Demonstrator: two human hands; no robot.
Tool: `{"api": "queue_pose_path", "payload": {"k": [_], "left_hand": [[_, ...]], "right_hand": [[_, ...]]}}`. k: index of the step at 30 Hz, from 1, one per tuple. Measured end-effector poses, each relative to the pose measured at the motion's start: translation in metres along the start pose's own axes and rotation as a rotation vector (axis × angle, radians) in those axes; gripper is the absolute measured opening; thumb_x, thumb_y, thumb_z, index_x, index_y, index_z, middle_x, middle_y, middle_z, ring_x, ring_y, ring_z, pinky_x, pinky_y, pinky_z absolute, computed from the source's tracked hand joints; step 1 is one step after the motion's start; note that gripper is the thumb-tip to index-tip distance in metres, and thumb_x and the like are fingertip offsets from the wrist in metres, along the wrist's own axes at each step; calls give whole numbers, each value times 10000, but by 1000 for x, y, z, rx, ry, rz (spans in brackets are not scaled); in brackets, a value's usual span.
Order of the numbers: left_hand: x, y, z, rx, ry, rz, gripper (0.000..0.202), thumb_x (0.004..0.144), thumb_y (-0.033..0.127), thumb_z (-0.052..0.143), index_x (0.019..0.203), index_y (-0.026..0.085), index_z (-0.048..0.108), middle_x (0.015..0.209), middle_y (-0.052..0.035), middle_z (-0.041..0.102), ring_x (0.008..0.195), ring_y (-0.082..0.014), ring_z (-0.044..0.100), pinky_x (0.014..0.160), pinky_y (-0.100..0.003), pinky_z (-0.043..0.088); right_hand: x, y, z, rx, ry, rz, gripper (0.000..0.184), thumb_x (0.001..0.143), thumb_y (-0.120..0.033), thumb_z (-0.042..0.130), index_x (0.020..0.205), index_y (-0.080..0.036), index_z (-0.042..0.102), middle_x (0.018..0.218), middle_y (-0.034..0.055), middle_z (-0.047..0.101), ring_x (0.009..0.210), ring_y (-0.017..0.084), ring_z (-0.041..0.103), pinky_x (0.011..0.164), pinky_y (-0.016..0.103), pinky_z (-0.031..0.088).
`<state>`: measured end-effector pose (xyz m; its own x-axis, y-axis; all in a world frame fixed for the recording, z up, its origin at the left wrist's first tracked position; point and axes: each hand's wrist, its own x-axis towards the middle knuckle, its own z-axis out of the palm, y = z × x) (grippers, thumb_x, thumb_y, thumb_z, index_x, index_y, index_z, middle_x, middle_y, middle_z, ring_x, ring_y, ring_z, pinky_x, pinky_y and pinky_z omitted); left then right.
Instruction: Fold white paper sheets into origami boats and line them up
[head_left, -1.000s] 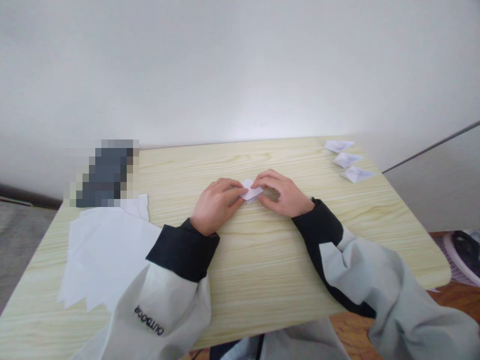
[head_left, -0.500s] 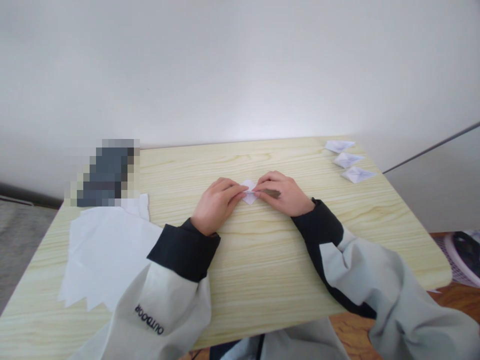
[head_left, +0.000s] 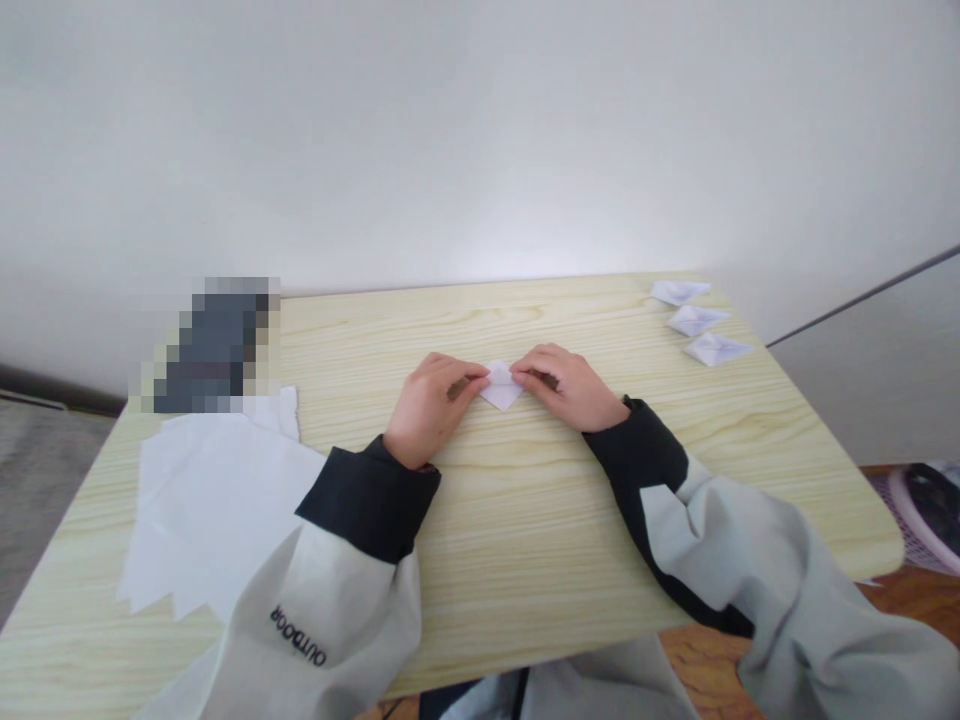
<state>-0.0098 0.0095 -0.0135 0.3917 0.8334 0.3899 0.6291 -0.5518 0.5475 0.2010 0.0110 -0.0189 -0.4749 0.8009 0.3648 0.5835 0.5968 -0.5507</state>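
Observation:
A small folded piece of white paper [head_left: 501, 388] is at the middle of the wooden table, a crease running across it and a point facing me. My left hand [head_left: 439, 405] pinches its left corner between thumb and fingers. On the opposite corner, the thumb and fingers of my right hand [head_left: 568, 385] are closed in a pinch. The fingertips cover both side corners, while the middle of the paper shows between them.
Several white paper sheets [head_left: 217, 510] lie fanned out at the left, below a dark pixelated object [head_left: 214, 345]. Three folded paper pieces [head_left: 716, 349] sit in a row at the table's [head_left: 525, 560] far right. A pink basket [head_left: 919, 520] stands on the floor at right.
My hands have moved slightly apart, from the paper's middle out to its side corners. More of the folded paper shows between my fingers now.

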Motion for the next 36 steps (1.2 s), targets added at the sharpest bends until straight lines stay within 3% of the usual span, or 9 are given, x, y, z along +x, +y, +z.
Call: {"api": "queue_pose_path", "payload": {"k": [10,14,20,23,26,36], "left_hand": [[0,4,0,47,-35,-87,191,878,310,541,914,192,688,844,-34,704,845,-196,583,794,-319,476],[-1,3,3,91,-26,-23,222,895,290,508,995,178,671,838,-45,697,865,-210,548,830,-352,458],[-1,1,5,135,-16,-14,254,907,297,485,1016,175,680,815,-54,688,821,-208,541,834,-364,438],[-1,0,5,125,-23,-46,253,901,313,502,1010,182,689,803,-44,688,816,-207,543,828,-357,439],[0,0,5,114,-25,-59,251,893,318,518,1010,175,687,804,-42,688,818,-206,543,827,-354,443],[1,0,6,103,-44,-66,239,891,292,525,1034,164,668,800,-34,673,829,-203,533,834,-344,431]], "right_hand": [[1,-4,2,-19,-13,88,178,896,-247,490,952,-150,628,788,50,641,700,155,524,685,291,405],[2,-6,3,21,1,159,223,860,-232,514,1047,-139,592,771,32,629,666,147,516,659,283,408],[1,-6,7,-21,43,158,174,873,-253,506,942,-162,637,803,56,637,740,171,552,696,304,431],[1,-5,8,-29,72,149,207,891,-284,500,992,-170,640,842,67,641,789,186,562,718,316,447],[1,-5,8,-50,59,150,238,903,-294,493,1032,-169,650,818,65,635,780,188,562,728,323,448],[5,-9,8,-63,60,193,189,876,-238,544,912,-168,716,741,46,625,706,158,537,685,293,420]]}}
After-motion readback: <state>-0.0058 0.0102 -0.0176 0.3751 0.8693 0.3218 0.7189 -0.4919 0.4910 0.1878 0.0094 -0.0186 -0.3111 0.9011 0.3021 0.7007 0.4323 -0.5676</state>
